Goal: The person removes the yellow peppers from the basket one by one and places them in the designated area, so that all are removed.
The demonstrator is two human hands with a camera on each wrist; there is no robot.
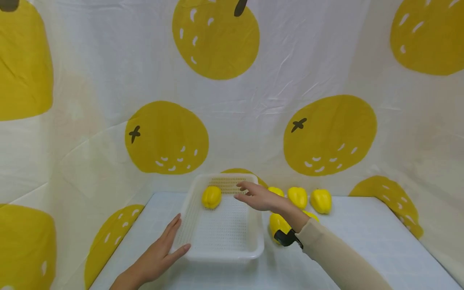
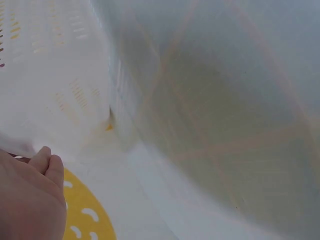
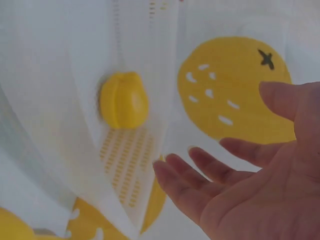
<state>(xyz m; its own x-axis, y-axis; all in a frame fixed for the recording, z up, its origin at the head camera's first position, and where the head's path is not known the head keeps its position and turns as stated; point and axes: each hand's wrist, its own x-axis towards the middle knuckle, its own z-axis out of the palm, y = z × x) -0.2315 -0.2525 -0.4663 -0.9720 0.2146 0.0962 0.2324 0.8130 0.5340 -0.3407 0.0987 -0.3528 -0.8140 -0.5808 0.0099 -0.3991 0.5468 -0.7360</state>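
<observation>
Pale table [image 1: 362, 241], draped all round in white cloth printed with big yellow oranges [image 1: 328, 135]. Near edge, left side: left hand [image 1: 159, 251] lies flat, fingers straight and close together, thumb spread, pressing against the near left corner of the white perforated basket [image 1: 224, 245]. Basket sits at the middle of the table. Single yellow pepper [image 1: 212, 196] lies inside it, at the far left corner. Right hand [image 1: 259, 196] hovers over the basket's far right part, palm turned left, fingers relaxed and slightly apart, holding nothing; beige sleeve [image 1: 337, 257] behind it. Just right of the basket, a loose group of yellow peppers [image 1: 320, 200] lies toward the far edge, partly hidden by the wrist.
</observation>
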